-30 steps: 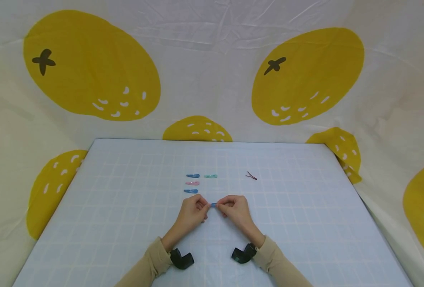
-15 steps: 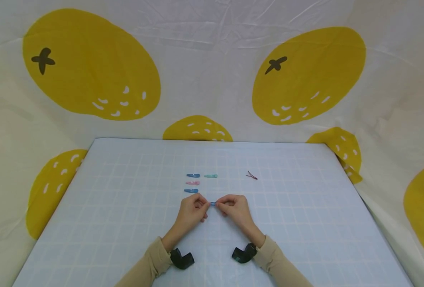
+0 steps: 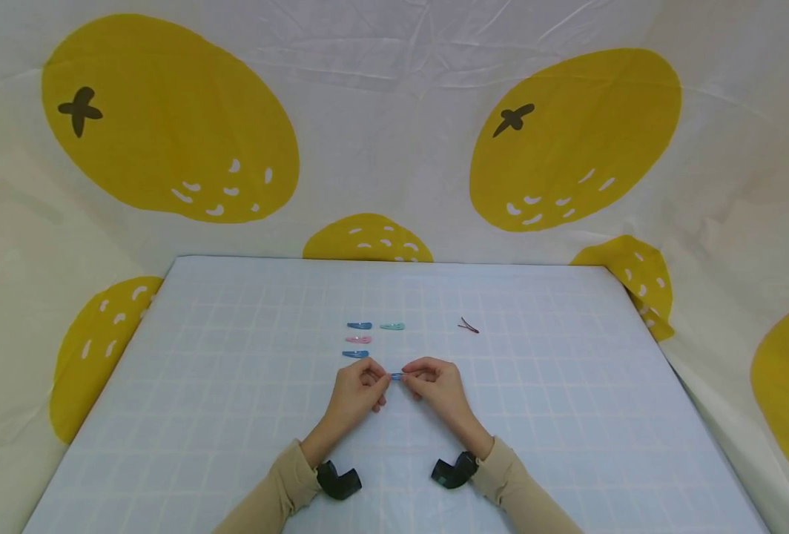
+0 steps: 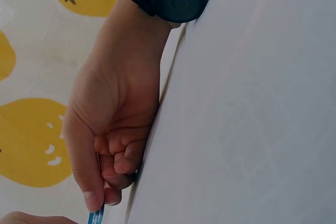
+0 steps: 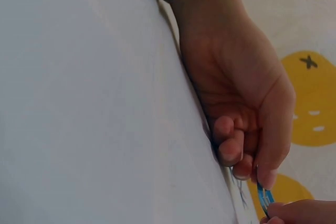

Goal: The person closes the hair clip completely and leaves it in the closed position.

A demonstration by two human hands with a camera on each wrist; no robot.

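Observation:
A small blue snap hair clip (image 3: 397, 377) spans the gap between my two hands, low over the table. My left hand (image 3: 357, 387) pinches its left end between thumb and index finger, the other fingers curled in. At the other end, my right hand (image 3: 437, 381) holds the clip with the thumb against it; its index fingertip stands a little apart from the thumb. In the right wrist view the blue clip (image 5: 265, 196) looks bowed, with a thin dark strip along one side. The left wrist view shows only a short piece of the clip (image 4: 95, 216).
Beyond my left hand lie a blue clip (image 3: 355, 354), a pink clip (image 3: 358, 340) and another blue clip (image 3: 360, 325) in a column. A mint-green clip (image 3: 392, 326) is right of the farthest one. Farther right rests a dark red, spread-apart clip (image 3: 469, 325).
Both hands have risen very slightly away from me with the blue hair clip. My right index fingertip has lifted a little from the thumb. The other clips stay put.

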